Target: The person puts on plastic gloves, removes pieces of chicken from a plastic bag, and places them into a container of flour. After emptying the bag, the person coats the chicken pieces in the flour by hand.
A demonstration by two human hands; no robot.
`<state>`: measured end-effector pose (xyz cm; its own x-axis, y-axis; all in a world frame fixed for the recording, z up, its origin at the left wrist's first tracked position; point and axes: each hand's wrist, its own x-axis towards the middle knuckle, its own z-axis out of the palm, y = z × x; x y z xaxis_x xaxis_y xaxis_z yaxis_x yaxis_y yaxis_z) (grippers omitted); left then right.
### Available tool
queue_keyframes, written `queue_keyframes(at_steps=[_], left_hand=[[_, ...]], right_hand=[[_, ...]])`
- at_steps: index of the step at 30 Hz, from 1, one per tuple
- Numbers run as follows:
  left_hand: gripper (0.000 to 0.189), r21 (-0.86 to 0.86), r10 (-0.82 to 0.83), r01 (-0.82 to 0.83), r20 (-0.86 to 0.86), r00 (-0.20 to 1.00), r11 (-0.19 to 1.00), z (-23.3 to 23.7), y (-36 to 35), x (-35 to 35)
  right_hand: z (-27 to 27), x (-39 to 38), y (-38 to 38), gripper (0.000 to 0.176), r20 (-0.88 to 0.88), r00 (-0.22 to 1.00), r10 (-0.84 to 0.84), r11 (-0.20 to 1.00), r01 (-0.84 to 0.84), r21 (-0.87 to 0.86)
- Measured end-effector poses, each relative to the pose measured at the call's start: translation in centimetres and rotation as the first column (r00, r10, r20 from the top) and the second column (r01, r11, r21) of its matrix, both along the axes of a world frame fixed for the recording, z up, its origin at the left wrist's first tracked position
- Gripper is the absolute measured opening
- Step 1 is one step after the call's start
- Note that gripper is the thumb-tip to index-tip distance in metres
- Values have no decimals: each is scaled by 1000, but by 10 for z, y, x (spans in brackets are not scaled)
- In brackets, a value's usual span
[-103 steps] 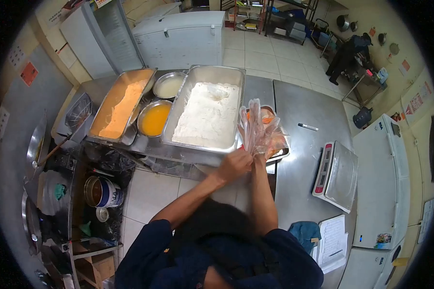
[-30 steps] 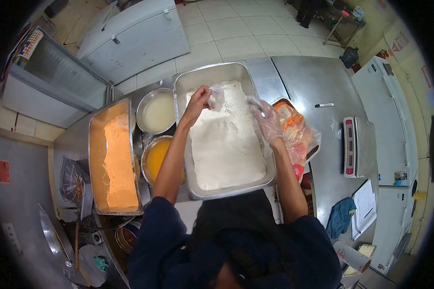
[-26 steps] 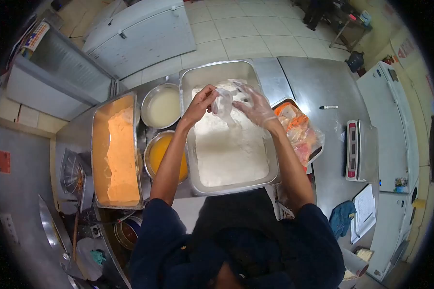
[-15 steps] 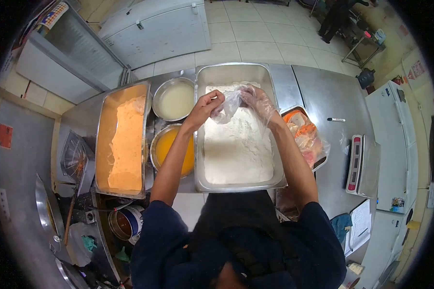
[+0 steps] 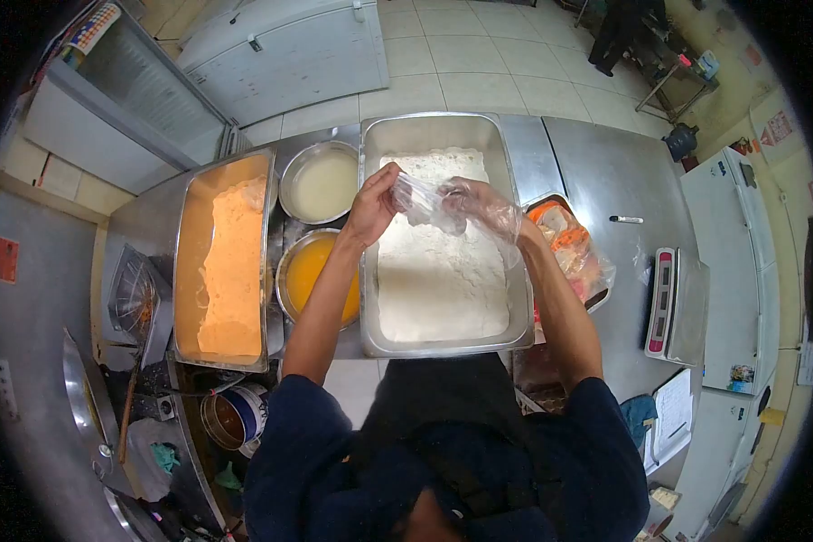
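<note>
My bare left hand pinches one end of a crumpled clear plastic glove. A similar clear glove covers my right hand, whose fingers are closed on the other end of the plastic. Both hands are over a deep steel pan, and the plastic is stretched between them. White flour fills the pan's bottom in an uneven layer. My right fingertips are partly hidden by the folds of plastic.
Left stands a steel pan of orange powder. Between the pans are bowls of pale liquid and yellow liquid. To the right lie a tray of bagged food, a marker and a scale. A person stands far back.
The plastic glove has been drawn out longer between my hands. My left hand has shifted slightly left, and my right hand has turned, lowering a little.
</note>
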<state>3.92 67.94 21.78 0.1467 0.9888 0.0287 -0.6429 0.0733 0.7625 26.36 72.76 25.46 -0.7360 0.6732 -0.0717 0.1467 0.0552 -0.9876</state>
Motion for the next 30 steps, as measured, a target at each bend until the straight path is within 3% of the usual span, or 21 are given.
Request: queue_keyframes(at_steps=[1, 2, 3, 4, 5, 6, 7, 8, 9, 11, 14, 21, 24, 26, 30], left_hand=[[13, 53, -43, 44, -22, 999, 998, -3, 2, 0], [13, 51, -45, 46, -22, 999, 998, -7, 2, 0], [14, 97, -24, 41, -166, 986, 994, -4, 3, 2], [17, 143, 2, 44, -305, 952, 989, -1, 2, 5], [17, 141, -5, 50, -305, 952, 989, 3, 0, 5], [19, 248, 58, 131, -632, 773, 960, 11, -3, 5], [23, 314, 163, 244, -857, 488, 917, 26, -9, 7], [24, 397, 313, 316, -906, 285, 862, 42, -15, 12], [24, 394, 311, 315, -907, 284, 863, 49, -17, 12], [20, 635, 649, 534, -735, 197, 557, 56, -20, 12], [14, 622, 674, 547, -727, 135, 561, 60, -26, 5], [10, 642, 764, 572, -644, 39, 511, 56, -37, 6], [11, 648, 782, 557, -623, -5, 520, 55, -39, 7], [11, 639, 776, 548, -630, -32, 540, 56, -41, 6], [12, 599, 750, 532, -652, -110, 599, 60, -43, 3]], right_hand=[[2, 1, 1, 39, 0, 1000, -1, 1000, 1, -1], [5, 3, 4, 38, 168, 984, 65, 997, -72, 37], [13, 4, 4, 38, 332, 936, 118, 987, -147, 62], [26, 5, 1, 38, 331, 937, 114, 988, -141, 60], [40, 5, -4, 37, 432, 892, 135, 987, -161, 24], [49, 6, -9, 36, 526, 835, 158, 984, -178, -13], [50, 9, -12, 36, 526, 836, 157, 984, -175, -15], [50, 12, -17, 37, 609, 785, 116, 918, -319, 235], [51, 14, -22, 39, 675, 737, 49, 766, -461, 448], [51, 16, -37, 43, 732, 680, -40, 715, -492, 496], [42, 30, -43, 42, 677, 702, -219, 537, -493, 685], [44, 27, -52, 42, 693, 637, -338, 511, -494, 703], [37, 25, -53, 39, 648, 675, -353, 505, -445, 739], [25, 26, -52, 35, 482, 786, -388, 410, -322, 854], [28, 21, -46, 32, 544, 777, -318, 487, -358, 796]])
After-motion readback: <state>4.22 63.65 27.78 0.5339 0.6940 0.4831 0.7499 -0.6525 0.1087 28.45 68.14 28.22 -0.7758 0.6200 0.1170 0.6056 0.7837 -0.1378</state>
